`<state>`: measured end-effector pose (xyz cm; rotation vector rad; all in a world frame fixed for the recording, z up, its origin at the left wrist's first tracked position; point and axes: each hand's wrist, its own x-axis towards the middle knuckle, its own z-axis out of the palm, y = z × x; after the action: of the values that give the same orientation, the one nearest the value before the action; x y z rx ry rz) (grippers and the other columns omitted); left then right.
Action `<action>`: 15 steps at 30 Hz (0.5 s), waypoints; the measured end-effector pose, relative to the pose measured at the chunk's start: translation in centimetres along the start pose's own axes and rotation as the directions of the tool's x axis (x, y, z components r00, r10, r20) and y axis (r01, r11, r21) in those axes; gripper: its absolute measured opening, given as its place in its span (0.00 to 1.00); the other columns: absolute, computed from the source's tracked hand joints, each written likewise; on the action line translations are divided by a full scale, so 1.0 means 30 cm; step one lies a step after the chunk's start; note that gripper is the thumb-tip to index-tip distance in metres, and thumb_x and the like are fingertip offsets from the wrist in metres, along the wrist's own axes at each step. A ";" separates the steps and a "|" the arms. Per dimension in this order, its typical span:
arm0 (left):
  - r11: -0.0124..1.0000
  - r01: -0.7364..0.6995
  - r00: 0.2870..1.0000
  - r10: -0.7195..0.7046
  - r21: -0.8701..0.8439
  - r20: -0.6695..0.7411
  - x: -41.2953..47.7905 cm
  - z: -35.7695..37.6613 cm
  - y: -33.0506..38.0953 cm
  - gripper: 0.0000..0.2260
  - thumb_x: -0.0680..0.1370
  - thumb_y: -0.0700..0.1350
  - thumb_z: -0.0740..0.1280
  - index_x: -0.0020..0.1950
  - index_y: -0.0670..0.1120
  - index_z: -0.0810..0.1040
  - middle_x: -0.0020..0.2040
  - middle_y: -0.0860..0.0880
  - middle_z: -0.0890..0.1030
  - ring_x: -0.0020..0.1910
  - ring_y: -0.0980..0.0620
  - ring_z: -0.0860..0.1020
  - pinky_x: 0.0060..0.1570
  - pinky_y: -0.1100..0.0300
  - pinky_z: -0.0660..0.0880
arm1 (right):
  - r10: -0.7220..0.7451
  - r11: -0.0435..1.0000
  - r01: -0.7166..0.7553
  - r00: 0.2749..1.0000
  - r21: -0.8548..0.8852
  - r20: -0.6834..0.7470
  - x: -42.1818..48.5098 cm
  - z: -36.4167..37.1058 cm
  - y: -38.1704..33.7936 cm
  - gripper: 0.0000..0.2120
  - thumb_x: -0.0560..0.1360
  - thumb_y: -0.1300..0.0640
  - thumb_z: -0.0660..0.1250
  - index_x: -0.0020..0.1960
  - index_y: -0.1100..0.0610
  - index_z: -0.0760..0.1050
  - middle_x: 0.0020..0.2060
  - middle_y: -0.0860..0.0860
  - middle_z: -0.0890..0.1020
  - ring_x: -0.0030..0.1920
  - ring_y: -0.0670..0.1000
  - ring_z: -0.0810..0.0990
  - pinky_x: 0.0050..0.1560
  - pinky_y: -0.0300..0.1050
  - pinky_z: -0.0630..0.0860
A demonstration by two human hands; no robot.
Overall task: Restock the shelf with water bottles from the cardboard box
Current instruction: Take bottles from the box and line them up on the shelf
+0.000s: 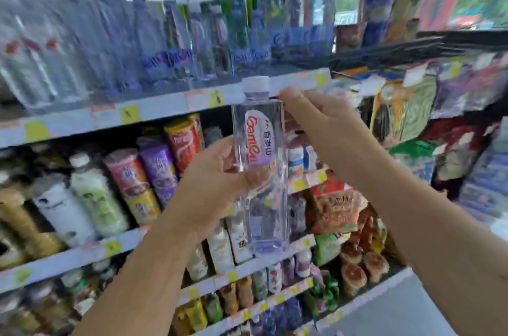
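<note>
Head camera: a clear, square-sided plastic water bottle with a white cap and a purple-and-white label stands upright in mid-air in front of a white metal store shelf unit. The left hand grips the water bottle around its middle from the left, thumb curled across the front face below the label. The right hand reaches in from the right, its bent fingertips pinching the bottle's upper right shoulder just under the cap.

The cap is level with the front edge of the top shelf, a pale strip with yellow and pink price tags, and overlaps it in the picture. A blurred row of clear bottles with purple labels stands on that shelf, crowding its left and centre. Behind the cap, towards the shelf's right end, the front strip looks less crowded, though blur hides the detail.

Lower shelves are packed to their front edges with colourful drink cups and bottles, and with snack packets to the right.
</note>
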<state>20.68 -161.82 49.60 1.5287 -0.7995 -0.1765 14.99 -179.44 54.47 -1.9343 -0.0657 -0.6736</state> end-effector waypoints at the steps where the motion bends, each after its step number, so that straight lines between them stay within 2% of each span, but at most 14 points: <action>1: 1.000 -0.019 1.000 0.019 -0.001 -0.025 0.015 -0.013 0.048 0.25 0.61 0.51 0.82 0.56 0.51 0.82 0.52 0.48 0.85 0.50 0.51 0.83 0.48 0.59 0.80 | 0.025 0.998 -0.027 0.999 0.065 0.033 -0.009 -0.004 -0.005 0.22 0.77 0.36 0.59 0.53 0.52 0.81 0.45 0.54 0.84 0.46 0.55 0.83 0.49 0.60 0.81; 3: 0.999 -0.039 0.996 0.039 0.003 -0.086 0.038 -0.035 0.134 0.24 0.62 0.46 0.78 0.57 0.45 0.81 0.49 0.47 0.86 0.39 0.56 0.83 0.37 0.67 0.77 | 0.052 0.986 -0.070 0.992 0.151 0.118 -0.045 0.007 -0.001 0.20 0.77 0.37 0.59 0.61 0.47 0.79 0.52 0.48 0.84 0.54 0.51 0.83 0.49 0.53 0.82; 4: 0.999 -0.038 0.993 0.039 0.010 -0.110 0.047 -0.046 0.165 0.23 0.64 0.44 0.76 0.57 0.44 0.80 0.48 0.45 0.86 0.38 0.55 0.83 0.37 0.65 0.77 | 0.048 0.985 -0.075 0.984 0.153 0.170 -0.064 0.018 0.000 0.20 0.76 0.37 0.61 0.64 0.43 0.77 0.53 0.45 0.84 0.55 0.48 0.83 0.50 0.51 0.82; 6: 0.999 -0.028 0.991 0.032 0.028 -0.131 0.054 -0.062 0.219 0.20 0.67 0.44 0.75 0.58 0.45 0.80 0.49 0.45 0.86 0.45 0.48 0.85 0.42 0.56 0.80 | 0.024 0.986 -0.069 0.961 0.154 0.276 -0.090 0.048 -0.016 0.13 0.75 0.41 0.68 0.59 0.31 0.74 0.50 0.38 0.84 0.51 0.44 0.84 0.51 0.47 0.81; 8: 0.997 -0.015 0.988 0.026 0.070 -0.154 0.055 -0.074 0.262 0.21 0.67 0.48 0.75 0.59 0.49 0.79 0.49 0.49 0.86 0.47 0.50 0.85 0.39 0.58 0.79 | 0.016 0.975 -0.087 0.944 0.203 0.330 -0.089 0.070 -0.038 0.17 0.72 0.46 0.72 0.51 0.24 0.74 0.43 0.33 0.83 0.45 0.43 0.84 0.45 0.39 0.81; 9: 0.996 -0.013 0.986 0.028 0.090 -0.166 0.054 -0.079 0.281 0.21 0.67 0.51 0.75 0.59 0.51 0.79 0.49 0.51 0.86 0.47 0.52 0.84 0.38 0.59 0.78 | 0.010 0.966 -0.097 0.939 0.239 0.343 -0.086 0.073 -0.036 0.18 0.71 0.49 0.73 0.53 0.28 0.75 0.41 0.34 0.84 0.43 0.42 0.84 0.41 0.36 0.79; 11: 0.994 -0.019 0.985 0.038 0.110 -0.171 0.050 -0.086 0.298 0.21 0.67 0.50 0.76 0.59 0.53 0.79 0.50 0.52 0.86 0.48 0.53 0.84 0.39 0.61 0.77 | -0.005 0.946 -0.115 0.930 0.304 0.367 -0.066 0.081 -0.059 0.20 0.70 0.55 0.74 0.58 0.41 0.75 0.40 0.38 0.85 0.41 0.41 0.84 0.39 0.32 0.77; 13: 0.991 -0.025 0.984 0.047 0.132 -0.170 0.050 -0.083 0.312 0.18 0.69 0.49 0.76 0.59 0.53 0.80 0.50 0.51 0.86 0.49 0.51 0.84 0.41 0.61 0.78 | -0.008 0.933 -0.130 0.925 0.336 0.379 -0.041 0.082 -0.070 0.23 0.67 0.57 0.75 0.60 0.46 0.74 0.46 0.44 0.87 0.47 0.43 0.85 0.44 0.32 0.77; 15: 0.990 -0.031 0.986 0.053 0.135 -0.161 0.056 -0.092 0.319 0.16 0.72 0.48 0.74 0.59 0.52 0.80 0.51 0.50 0.86 0.52 0.49 0.84 0.46 0.58 0.80 | -0.002 0.926 -0.139 0.928 0.351 0.373 -0.020 0.084 -0.087 0.27 0.64 0.56 0.77 0.61 0.46 0.76 0.48 0.47 0.87 0.51 0.47 0.85 0.51 0.37 0.78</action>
<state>19.92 -159.73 59.47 1.6256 -0.7231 0.0344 14.69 -175.95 55.56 -1.6585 -0.3347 -0.2186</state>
